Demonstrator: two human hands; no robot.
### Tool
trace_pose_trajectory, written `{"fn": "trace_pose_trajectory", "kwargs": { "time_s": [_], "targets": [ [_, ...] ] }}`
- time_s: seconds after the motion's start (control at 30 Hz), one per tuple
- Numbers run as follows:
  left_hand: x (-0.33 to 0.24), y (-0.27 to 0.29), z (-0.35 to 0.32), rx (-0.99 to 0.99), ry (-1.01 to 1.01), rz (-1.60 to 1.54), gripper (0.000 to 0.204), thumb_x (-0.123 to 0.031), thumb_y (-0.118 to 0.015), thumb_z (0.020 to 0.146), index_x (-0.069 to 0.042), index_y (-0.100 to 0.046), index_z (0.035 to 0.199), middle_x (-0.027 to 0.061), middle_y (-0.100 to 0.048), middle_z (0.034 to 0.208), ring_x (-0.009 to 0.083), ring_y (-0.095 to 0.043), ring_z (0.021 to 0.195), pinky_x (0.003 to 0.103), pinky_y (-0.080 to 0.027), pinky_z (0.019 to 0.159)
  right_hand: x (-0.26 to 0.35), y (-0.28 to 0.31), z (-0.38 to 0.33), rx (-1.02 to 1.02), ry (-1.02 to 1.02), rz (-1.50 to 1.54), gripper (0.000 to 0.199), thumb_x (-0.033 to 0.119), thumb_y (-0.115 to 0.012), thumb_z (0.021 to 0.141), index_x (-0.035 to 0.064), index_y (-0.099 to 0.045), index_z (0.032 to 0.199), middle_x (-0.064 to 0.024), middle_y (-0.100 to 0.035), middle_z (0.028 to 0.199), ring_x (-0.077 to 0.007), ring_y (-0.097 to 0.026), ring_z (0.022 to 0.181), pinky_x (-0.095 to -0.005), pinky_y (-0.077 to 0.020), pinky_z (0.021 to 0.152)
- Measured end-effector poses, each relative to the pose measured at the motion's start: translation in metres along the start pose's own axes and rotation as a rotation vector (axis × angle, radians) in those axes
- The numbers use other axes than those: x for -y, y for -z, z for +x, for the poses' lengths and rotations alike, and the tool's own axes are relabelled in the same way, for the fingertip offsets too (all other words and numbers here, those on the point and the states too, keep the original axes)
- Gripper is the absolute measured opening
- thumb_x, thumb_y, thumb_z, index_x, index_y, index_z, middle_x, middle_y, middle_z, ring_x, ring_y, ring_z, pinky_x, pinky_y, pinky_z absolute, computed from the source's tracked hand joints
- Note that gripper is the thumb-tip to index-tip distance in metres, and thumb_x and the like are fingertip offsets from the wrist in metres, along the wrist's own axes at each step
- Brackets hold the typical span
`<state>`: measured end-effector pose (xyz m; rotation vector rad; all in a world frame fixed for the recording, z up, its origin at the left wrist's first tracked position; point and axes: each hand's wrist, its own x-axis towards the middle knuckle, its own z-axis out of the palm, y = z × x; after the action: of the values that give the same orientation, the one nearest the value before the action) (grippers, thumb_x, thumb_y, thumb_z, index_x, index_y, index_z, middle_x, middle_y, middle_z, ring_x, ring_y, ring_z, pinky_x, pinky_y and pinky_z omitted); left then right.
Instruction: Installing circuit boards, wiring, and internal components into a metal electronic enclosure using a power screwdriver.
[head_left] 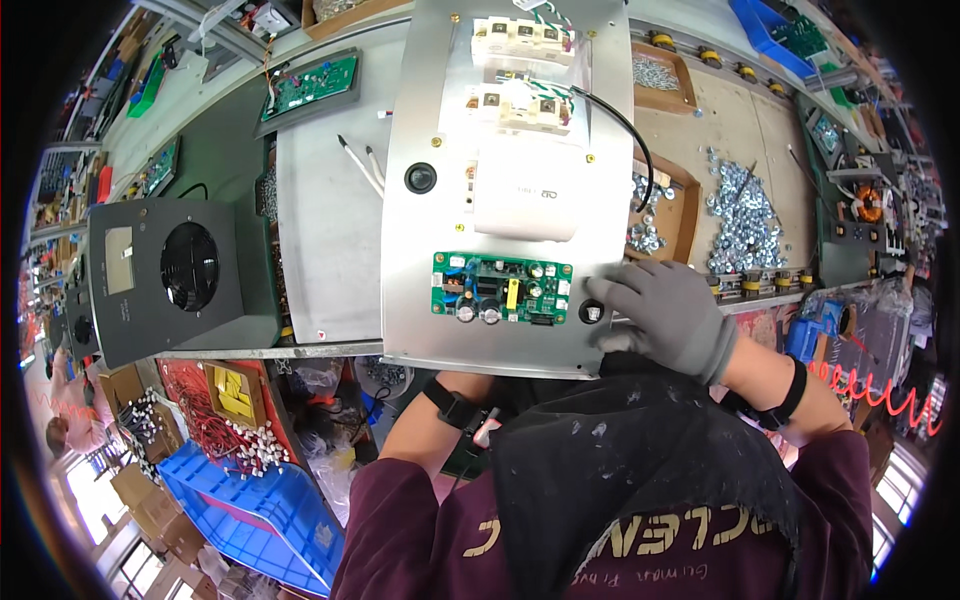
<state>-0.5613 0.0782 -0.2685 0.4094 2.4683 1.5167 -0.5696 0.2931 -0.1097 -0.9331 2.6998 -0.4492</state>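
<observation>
A metal panel (540, 352) stretches away in front of me. Near its lower right corner my right hand (665, 315), in a grey glove, curls its thumb and fingers about a black grommet (591, 312). A green circuit board (503, 290) with capacitors lies on the panel just left of that hand. Farther up are a white cylinder-like part (525, 195) and two white terminal blocks (520, 107). Another black grommet (420, 178) fills a hole at the panel's left. My left forearm reaches under the panel's near edge, where the hand and its fingers are hidden.
A dark housing with a round fan opening (190, 267) stands at left. Loose screws (745, 222) are heaped at right beside wooden trays (682, 210). A black cable (640, 140) arcs over the panel's right edge. A blue crate (255, 515) is low at left.
</observation>
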Motion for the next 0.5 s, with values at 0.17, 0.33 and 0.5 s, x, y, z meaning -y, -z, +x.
{"fn": "trace_pose_trajectory", "kwargs": {
  "time_s": [0.17,0.33,0.5],
  "targets": [
    [-0.007,0.002,-0.003,-0.031,-0.006,-0.001,0.036,-0.014,-0.058,0.089,-0.002,-0.053,0.122,0.0091,-0.06,0.113,0.0232,-0.055,0.106,0.038,-0.045,0.091,0.0,-0.008,0.004,-0.017,0.073,-0.039,0.041,0.033,-0.066,0.076,0.0141,-0.056,0.11,-0.003,-0.058,0.091,-0.022,-0.058,0.085,-0.0342,-0.047,0.071],
    [-0.009,0.001,-0.005,-0.064,-0.012,-0.018,0.037,-0.014,-0.058,0.088,-0.002,-0.053,0.123,0.0093,-0.06,0.115,0.0233,-0.055,0.107,0.038,-0.045,0.092,0.007,-0.008,0.009,0.021,0.277,-0.095,0.026,0.02,-0.065,0.077,0.0109,-0.056,0.1,-0.0045,-0.059,0.091,-0.024,-0.059,0.084,-0.0338,-0.0468,0.069],
    [-0.016,0.026,-0.034,-0.071,-0.044,-0.106,0.037,-0.013,-0.058,0.088,-0.002,-0.052,0.123,0.0095,-0.06,0.116,0.0235,-0.054,0.109,0.039,-0.044,0.093,-0.028,0.062,0.012,-0.322,0.258,0.631,0.015,0.015,-0.056,0.09,0.0043,-0.055,0.101,-0.0065,-0.062,0.09,-0.0173,-0.057,0.075,-0.0307,-0.0471,0.068]
  ]
}}
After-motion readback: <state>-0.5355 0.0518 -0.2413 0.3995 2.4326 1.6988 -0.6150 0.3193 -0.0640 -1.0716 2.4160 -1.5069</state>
